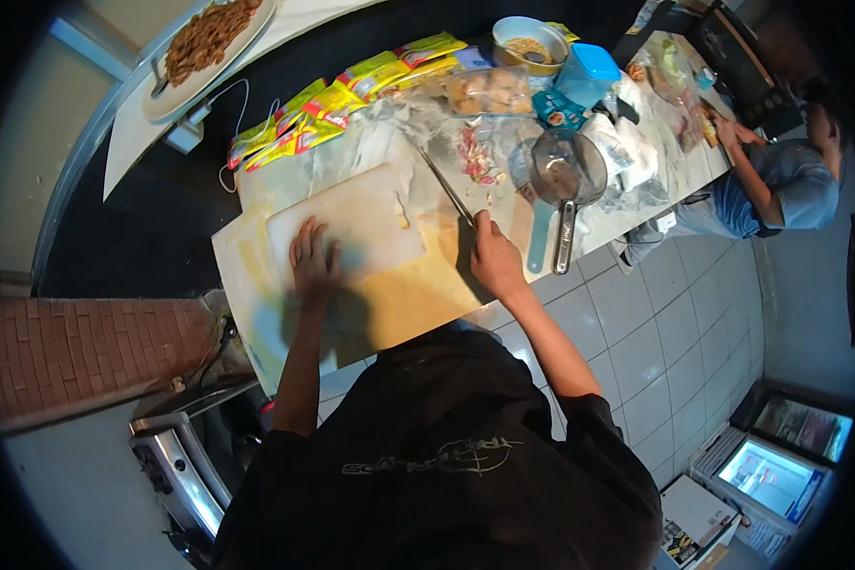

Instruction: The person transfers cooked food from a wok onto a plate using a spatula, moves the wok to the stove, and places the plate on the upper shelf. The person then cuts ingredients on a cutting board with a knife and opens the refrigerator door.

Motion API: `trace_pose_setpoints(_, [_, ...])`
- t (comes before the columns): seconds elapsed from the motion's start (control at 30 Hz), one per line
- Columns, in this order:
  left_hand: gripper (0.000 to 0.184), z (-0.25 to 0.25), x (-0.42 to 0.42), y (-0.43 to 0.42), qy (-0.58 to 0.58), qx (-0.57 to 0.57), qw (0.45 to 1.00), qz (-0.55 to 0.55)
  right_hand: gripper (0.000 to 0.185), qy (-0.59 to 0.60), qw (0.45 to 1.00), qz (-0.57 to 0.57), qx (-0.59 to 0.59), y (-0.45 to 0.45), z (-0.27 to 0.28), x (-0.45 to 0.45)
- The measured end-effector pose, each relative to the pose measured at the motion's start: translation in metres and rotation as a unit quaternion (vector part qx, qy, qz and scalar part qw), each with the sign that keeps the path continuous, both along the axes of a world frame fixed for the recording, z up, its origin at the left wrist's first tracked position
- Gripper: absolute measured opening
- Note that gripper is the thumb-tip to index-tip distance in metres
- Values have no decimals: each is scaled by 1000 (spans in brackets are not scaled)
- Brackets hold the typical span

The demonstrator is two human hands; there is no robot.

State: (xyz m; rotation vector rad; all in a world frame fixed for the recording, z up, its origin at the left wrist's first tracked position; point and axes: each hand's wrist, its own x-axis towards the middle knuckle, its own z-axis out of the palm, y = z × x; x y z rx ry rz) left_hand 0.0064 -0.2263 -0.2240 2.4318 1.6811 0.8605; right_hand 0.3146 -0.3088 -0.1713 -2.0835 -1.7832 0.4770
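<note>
My left hand lies flat on a white cutting board, fingers stretched out, with nothing under it that I can see. A small pale scrap rests near the board's right edge. In my right hand is a long knife, its blade angled up and left over the counter, to the right of the board. Small reddish and pale peelings are scattered beyond the knife. A round strainer with a dark handle lies to the right of my right hand, its handle pointing at me.
Yellow packets line the counter's back edge. Nearby are a bag of brown pieces, a bowl and a blue-lidded container. A plate of brown food sits on the upper ledge. Another person works at the counter's far right.
</note>
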Motion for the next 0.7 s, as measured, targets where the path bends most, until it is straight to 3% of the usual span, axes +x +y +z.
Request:
trace_pose_setpoints(0.2, [37, 4, 1, -4, 2, -22, 1000, 6, 37, -126, 988, -19, 92, 12, -16, 5])
trace_pose_setpoints(0.4, [39, 1, 0, -3, -8, -21, 1000, -11, 44, -163, 979, -5, 125, -1, -2, -2])
trace_pose_setpoints(0.47, [38, 2, 0, -4, -11, -22, 1000, -6, 42, -42, 987, 71, 138, -26, 25, -16])
trace_pose_setpoints(0.5, [38, 3, -1, -4, -10, -22, 1000, -7, 40, 60, 989, 128, 49, -42, 33, -19])
trace_pose_setpoints(0.53, [39, 3, -3, -3, -21, -21, 999, -16, 39, 161, 969, 182, -41, -58, 38, -18])
trace_pose_setpoints(0.6, [39, 8, -1, -6, -31, -19, 999, -29, 45, 344, 869, 298, -193, -82, 43, -10])
trace_pose_setpoints(0.67, [40, 34, 8, -26, -177, -116, 973, -90, 54, 336, 838, 326, -281, -106, 36, 2])
trace_pose_setpoints(0.7, [40, 54, 16, -41, -214, -229, 944, -105, 54, 337, 837, 326, -282, -115, 30, 7])
